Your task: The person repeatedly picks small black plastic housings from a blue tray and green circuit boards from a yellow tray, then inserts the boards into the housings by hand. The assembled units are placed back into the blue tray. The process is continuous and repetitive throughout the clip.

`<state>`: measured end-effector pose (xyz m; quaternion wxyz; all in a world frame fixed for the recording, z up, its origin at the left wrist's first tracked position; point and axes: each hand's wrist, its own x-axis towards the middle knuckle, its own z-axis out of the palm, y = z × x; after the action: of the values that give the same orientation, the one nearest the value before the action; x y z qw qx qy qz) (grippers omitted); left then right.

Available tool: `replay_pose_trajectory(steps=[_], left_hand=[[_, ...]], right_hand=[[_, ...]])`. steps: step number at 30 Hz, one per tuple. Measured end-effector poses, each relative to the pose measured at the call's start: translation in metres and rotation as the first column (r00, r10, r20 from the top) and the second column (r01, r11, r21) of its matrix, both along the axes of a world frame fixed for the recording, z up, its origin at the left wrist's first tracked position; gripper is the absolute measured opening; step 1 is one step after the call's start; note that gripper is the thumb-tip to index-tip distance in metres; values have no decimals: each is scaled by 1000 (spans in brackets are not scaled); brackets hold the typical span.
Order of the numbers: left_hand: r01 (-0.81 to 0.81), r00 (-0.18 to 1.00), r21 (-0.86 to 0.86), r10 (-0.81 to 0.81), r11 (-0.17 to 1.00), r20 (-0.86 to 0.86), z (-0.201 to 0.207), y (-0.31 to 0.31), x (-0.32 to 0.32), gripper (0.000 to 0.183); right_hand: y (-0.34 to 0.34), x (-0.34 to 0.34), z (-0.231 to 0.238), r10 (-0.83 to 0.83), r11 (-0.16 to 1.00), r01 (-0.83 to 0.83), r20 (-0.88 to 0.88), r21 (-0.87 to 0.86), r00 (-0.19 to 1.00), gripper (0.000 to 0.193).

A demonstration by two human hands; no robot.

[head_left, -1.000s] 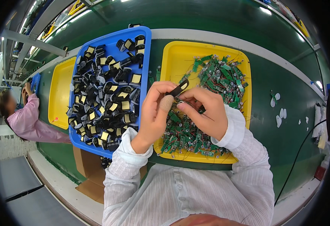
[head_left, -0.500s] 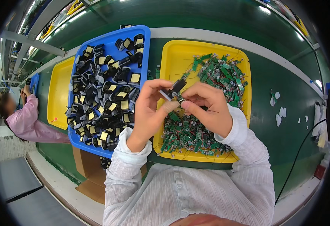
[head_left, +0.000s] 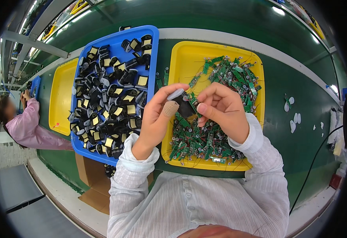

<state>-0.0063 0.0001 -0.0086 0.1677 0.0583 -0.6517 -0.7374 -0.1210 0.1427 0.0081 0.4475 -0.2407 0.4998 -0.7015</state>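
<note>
Above the yellow tray (head_left: 187, 57), my left hand (head_left: 153, 123) grips a black plastic housing (head_left: 186, 108) with a grey oval end between thumb and fingers. A tan wrap (head_left: 170, 108) covers the tip of the left thumb. My right hand (head_left: 225, 113) pinches a small green circuit board (head_left: 194, 102) at the housing's right side. Whether the board sits inside the housing or only against it, I cannot tell. Beneath both hands, many loose green circuit boards (head_left: 205, 139) with thin wires fill much of the tray.
To the left stands a blue tray (head_left: 155, 47) heaped with black housings (head_left: 114, 91) bearing pale yellow pads. Beyond it lies another yellow tray (head_left: 60, 99), then a co-worker in pink (head_left: 30, 123). White oval pieces (head_left: 292, 126) and a black cable (head_left: 314, 164) are at right.
The black housing has turned in my left hand, so its grey oval end now faces up. More of the green board shows at my right fingertips.
</note>
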Motion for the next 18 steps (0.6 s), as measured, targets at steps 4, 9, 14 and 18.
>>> replay_pose_trajectory(steps=[4, 9, 14, 18], left_hand=[[-25, 1000, -14, 25, 1000, -10, -1, 3, 0, 32], [-38, 999, -45, 37, 998, -12, 0, 4, 0, 29], [-112, 994, -185, 110, 976, -18, 0, 6, -1, 28], [-181, 982, -371, 189, 911, -14, 1, 4, 0, 29]], right_hand=[[0, -2, -1, 42, 999, -40, 57, -26, 998, 15], [0, -3, -2, 68, 995, -64, 43, -81, 997, 15], [0, -5, -6, 109, 993, -108, 23, -48, 994, 15], [-1, -7, -5, 182, 981, -187, 87, 46, 979, 14]])
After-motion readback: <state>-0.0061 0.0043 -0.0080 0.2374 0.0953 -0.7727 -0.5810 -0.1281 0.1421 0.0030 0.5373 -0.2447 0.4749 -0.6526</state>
